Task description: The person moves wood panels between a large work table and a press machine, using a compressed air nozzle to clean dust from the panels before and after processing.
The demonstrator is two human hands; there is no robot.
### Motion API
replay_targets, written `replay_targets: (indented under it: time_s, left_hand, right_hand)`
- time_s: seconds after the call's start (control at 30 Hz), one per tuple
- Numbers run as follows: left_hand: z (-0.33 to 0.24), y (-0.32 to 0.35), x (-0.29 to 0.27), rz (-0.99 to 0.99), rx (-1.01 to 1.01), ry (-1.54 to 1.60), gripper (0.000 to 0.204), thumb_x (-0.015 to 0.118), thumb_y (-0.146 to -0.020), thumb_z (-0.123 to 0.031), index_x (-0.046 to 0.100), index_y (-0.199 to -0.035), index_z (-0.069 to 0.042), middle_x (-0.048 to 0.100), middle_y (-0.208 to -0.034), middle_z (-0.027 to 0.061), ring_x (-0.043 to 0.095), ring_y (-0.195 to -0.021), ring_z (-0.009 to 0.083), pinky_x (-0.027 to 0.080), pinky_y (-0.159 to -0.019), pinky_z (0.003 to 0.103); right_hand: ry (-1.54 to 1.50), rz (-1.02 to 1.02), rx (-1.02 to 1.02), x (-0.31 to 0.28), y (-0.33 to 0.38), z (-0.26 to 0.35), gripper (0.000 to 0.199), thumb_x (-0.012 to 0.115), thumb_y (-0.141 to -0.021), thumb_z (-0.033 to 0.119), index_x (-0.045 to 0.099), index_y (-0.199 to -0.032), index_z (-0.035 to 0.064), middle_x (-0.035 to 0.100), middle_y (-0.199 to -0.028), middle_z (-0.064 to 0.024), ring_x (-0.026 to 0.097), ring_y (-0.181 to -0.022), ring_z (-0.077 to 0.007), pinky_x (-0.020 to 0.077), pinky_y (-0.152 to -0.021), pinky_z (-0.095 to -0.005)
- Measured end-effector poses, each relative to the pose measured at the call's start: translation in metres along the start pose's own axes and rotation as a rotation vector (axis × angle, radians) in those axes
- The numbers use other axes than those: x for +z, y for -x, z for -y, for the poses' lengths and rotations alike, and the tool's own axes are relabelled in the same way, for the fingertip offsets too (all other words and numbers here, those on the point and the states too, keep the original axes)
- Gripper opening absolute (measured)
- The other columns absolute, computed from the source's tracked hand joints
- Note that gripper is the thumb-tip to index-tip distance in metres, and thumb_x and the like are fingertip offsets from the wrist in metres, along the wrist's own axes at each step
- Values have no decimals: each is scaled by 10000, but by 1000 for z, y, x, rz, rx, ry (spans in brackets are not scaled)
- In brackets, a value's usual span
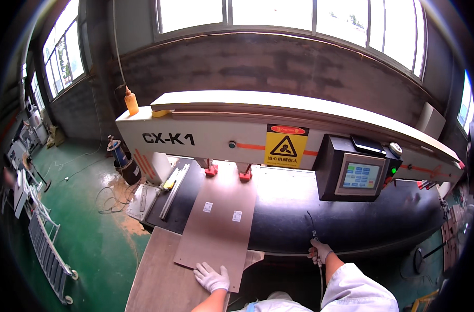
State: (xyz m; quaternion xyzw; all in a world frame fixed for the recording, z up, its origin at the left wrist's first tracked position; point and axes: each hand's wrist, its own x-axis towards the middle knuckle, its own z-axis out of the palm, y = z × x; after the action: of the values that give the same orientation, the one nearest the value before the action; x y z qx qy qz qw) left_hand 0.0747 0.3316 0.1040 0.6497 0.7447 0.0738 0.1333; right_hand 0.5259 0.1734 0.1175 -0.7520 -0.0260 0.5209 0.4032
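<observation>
A long brown board (218, 221) lies flat on the black machine bed (289, 208), with two small white labels on its upper half. Its far end sits under two red clamps (228, 171). My left hand (212, 276), in a white glove, rests palm down on the board's near edge. My right hand (319, 251), also gloved, grips a thin black hose or cable tool (314, 236) at the bed's front edge, to the right of the board.
A cream machine beam (221, 132) with a yellow warning sign (285, 147) spans the bed. A black control box with a touchscreen (357, 176) hangs at right. An orange bottle (131, 102) stands on the beam's left end. A second board (161, 270) lies lower left. Green floor, cables and a cart are at left.
</observation>
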Motion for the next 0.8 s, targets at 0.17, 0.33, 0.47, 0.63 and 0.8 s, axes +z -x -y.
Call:
replay_targets:
  time_s: [0.17,0.33,0.47,0.63,0.8]
  left_hand:
    - [3,0,-2,9,-20,-1,968,581,-941,-609,354,-1641,20,239,-1738,258,220,-1591,474,147,-1319,527]
    - [-2,-1,-3,9,-2,-10,953,565,-949,-609,358,-1641,12,244,-1738,255,206,-1594,495,131,-1319,537]
    - [0,-2,-1,-3,-6,5,954,570,-945,-608,360,-1640,10,252,-1734,258,209,-1592,497,134,-1318,539]
    - [-1,-1,-2,-11,-6,0,951,573,-944,-603,362,-1639,9,259,-1733,256,214,-1592,491,138,-1318,537]
    - [0,-1,2,-26,4,-2,947,578,-941,-601,369,-1635,10,263,-1731,253,221,-1589,488,140,-1318,538]
  right_hand:
    - [-10,-7,-4,5,2,-1,617,662,-967,676,682,-901,63,741,-778,-158,565,-460,-198,492,-454,-386]
    - [-57,-6,-12,0,-6,-7,611,682,-954,678,679,-898,70,729,-761,-151,563,-459,-201,490,-463,-376]
    - [-61,-22,-20,5,-4,-5,613,689,-949,680,676,-898,70,722,-759,-154,558,-458,-202,489,-462,-377]
    - [-94,-15,-8,5,0,-2,615,716,-947,645,673,-917,32,721,-758,-173,517,-438,-189,448,-438,-367]
    - [-61,11,5,0,-4,-3,613,671,-964,678,671,-907,68,720,-760,-149,545,-454,-196,498,-479,-379]
